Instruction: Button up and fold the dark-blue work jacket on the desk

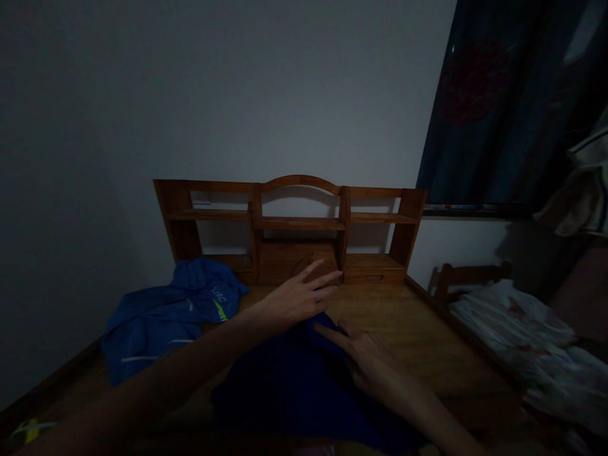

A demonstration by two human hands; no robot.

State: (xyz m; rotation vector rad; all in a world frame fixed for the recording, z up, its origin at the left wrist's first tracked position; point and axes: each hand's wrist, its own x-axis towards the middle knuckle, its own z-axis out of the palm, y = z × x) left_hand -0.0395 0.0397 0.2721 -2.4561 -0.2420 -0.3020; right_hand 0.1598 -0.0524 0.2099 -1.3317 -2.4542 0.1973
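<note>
Dark blue cloth (289, 386) lies bunched in front of me, its top rising to a fold between my hands. My left hand (301, 297) is over its upper end, fingers spread and holding nothing. Lower and to the right, my right hand (368, 354) is on the cloth's right side; one finger stretches along the fold, others are bent, and the fabric appears gripped among them. The underside of this hand is hidden. To the left of my left forearm lies a blue garment (156, 316) with white lettering and a green mark.
A wooden headboard with shelves (299, 223) stands against the wall beyond the wooden bed surface (394, 323). Off the right edge are white plastic bags (517, 323) beside a wooden chair (470, 273). A dark window (479, 114) is at upper right. The room is dim.
</note>
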